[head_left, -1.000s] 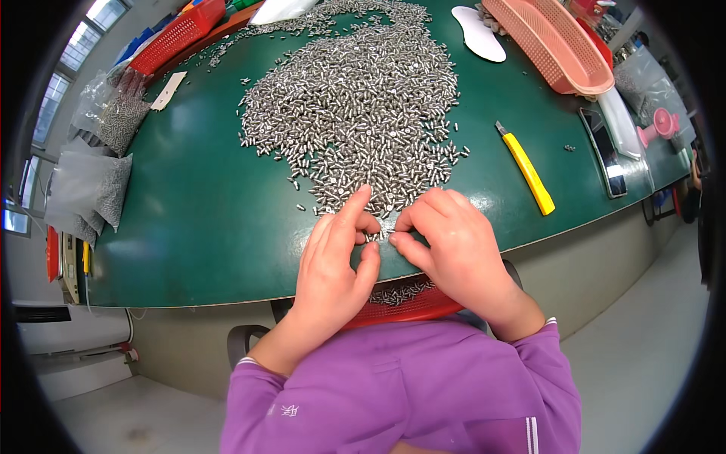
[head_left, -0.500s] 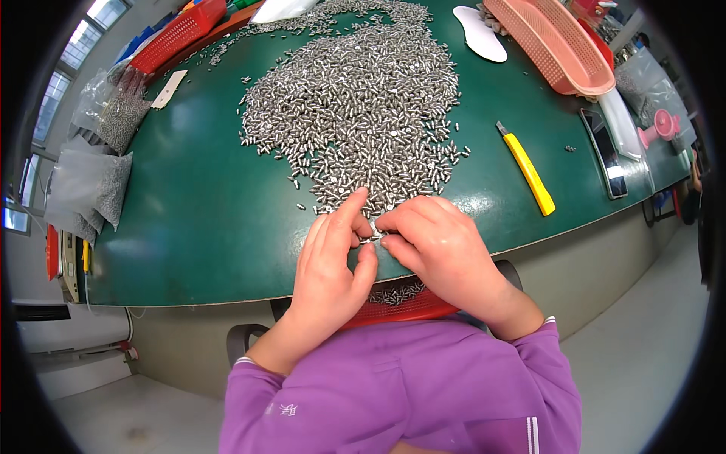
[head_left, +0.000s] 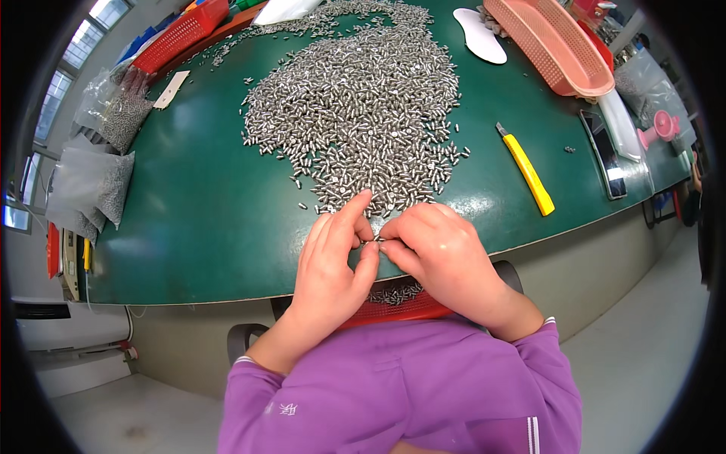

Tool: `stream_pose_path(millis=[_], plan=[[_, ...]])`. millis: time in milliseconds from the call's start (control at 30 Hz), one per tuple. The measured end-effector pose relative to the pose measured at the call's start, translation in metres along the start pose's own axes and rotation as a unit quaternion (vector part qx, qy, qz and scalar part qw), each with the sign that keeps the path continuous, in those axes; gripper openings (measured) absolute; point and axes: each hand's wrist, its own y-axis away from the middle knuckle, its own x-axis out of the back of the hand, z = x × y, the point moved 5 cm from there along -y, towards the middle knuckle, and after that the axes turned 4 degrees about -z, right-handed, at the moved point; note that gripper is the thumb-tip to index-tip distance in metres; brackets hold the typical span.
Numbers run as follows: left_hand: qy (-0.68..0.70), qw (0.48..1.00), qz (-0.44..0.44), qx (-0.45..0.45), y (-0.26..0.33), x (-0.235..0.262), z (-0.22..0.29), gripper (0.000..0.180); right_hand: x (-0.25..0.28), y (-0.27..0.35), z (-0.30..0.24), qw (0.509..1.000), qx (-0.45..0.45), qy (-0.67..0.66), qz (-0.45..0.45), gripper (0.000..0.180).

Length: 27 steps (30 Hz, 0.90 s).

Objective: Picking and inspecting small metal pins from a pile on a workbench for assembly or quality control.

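Observation:
A broad heap of small silvery metal pins [head_left: 355, 106], short with tapered ends, covers the middle of the green table [head_left: 189, 227]. At its near end my left hand [head_left: 333, 253] and my right hand [head_left: 442, 250] meet over the table's front part. Both are closed, with thumbs and fingers pinched close around small metal pins at the fingertips. Exactly which pin each one grips is partly hidden. The left index finger points up toward the heap. Below the table edge, a red basket [head_left: 408, 309] holding more pins sits in front of my purple top.
A yellow utility knife [head_left: 529, 174] lies right of the heap, blade out. Farther right are a phone [head_left: 605, 155], a pink basket [head_left: 556, 49] and a pink fan-like object [head_left: 659, 129]. Filled plastic bags [head_left: 87, 185] and a red basket [head_left: 181, 34] stand at left.
My right hand's fingertips have shifted slightly down, and the two thumbs are closer together around the pins. The heap and everything else look the same.

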Motion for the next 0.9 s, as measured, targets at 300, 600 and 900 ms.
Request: stream_pose_path(millis=[300, 600, 900], plan=[[0.041, 0.999, -0.029, 0.003, 0.0008, 0.0029, -0.0004, 0.069, 0.003, 0.0011, 0.0012, 1.0, -0.005, 0.006, -0.006, 0.014], [0.037, 0.999, -0.032, 0.001, 0.0021, 0.0049, 0.0001, 0.069, 0.0021, -0.0005, 0.0021, 0.999, -0.014, 0.033, -0.006, 0.013], [0.038, 0.999, -0.022, 0.012, 0.0022, 0.0042, 0.0003, 0.073, 0.0035, -0.0016, 0.0005, 0.998, -0.035, 0.028, -0.044, 0.022]])
